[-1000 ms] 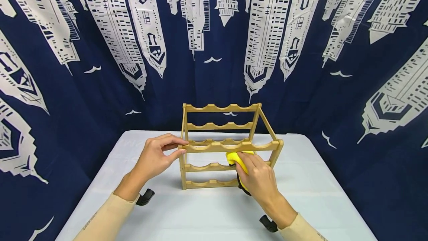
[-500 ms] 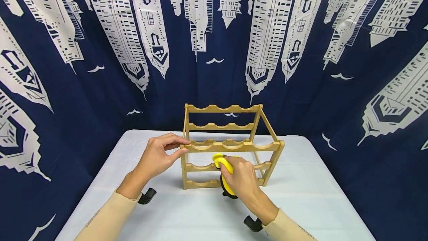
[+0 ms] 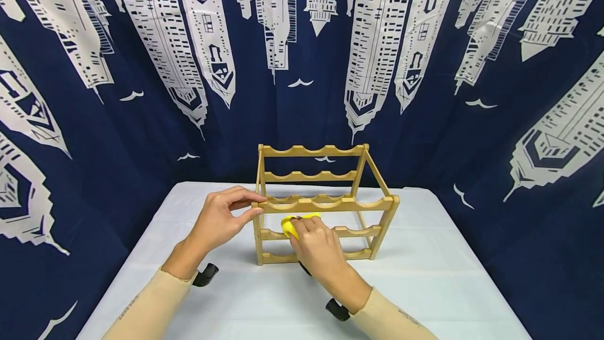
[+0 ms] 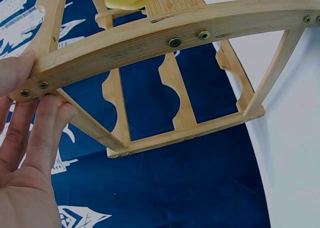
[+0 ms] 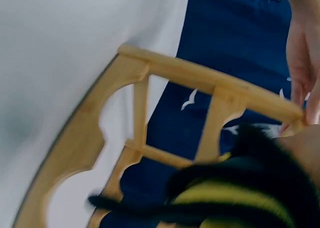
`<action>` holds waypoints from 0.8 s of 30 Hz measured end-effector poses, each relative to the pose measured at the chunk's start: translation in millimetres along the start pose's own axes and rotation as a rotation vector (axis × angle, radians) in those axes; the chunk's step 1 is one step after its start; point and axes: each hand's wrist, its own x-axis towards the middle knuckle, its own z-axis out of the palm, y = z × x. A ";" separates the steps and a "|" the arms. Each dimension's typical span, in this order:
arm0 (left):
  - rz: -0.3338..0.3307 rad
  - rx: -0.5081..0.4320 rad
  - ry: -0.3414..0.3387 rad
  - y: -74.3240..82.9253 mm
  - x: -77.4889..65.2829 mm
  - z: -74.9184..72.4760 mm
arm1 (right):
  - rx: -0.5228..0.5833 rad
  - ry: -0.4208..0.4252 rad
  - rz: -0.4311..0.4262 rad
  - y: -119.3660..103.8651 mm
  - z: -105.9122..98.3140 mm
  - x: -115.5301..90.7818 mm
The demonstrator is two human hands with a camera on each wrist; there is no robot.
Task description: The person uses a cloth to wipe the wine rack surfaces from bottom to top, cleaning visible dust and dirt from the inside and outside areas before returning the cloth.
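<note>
A light wooden bottle rack (image 3: 349,204) with scalloped rails stands on the table. My left hand (image 3: 222,222) grips its front left top corner; in the left wrist view, the thumb and fingers of that hand (image 4: 32,153) lie on opposite sides of the rack's side bar (image 4: 125,42). My right hand (image 3: 321,251) holds a bunched yellow cloth (image 3: 289,226) with black edging against the left part of the middle front rail. Up close in the right wrist view, the cloth (image 5: 230,203) is blurred and hides the fingers of that hand.
A white cloth (image 3: 226,308) covers the table. Behind it hangs a navy curtain (image 3: 292,119) printed with white buildings and birds. Black wrist mounts (image 3: 206,275) show under both forearms.
My right hand has slid left along the rack's middle front rail with the yellow cloth. The left hand keeps its grip on the corner, and the rack stays in place.
</note>
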 end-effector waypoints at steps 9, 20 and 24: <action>0.001 -0.010 0.004 0.8 -0.8 0.4 | 0.126 -0.128 0.021 -23.9 12.2 14.3; 0.000 -0.042 -0.002 -2.4 -2.2 0.6 | 0.607 0.080 0.287 -32.2 31.7 12.1; 0.000 -0.045 0.000 -3.7 -2.8 0.5 | 0.660 0.148 0.322 -34.3 35.9 11.9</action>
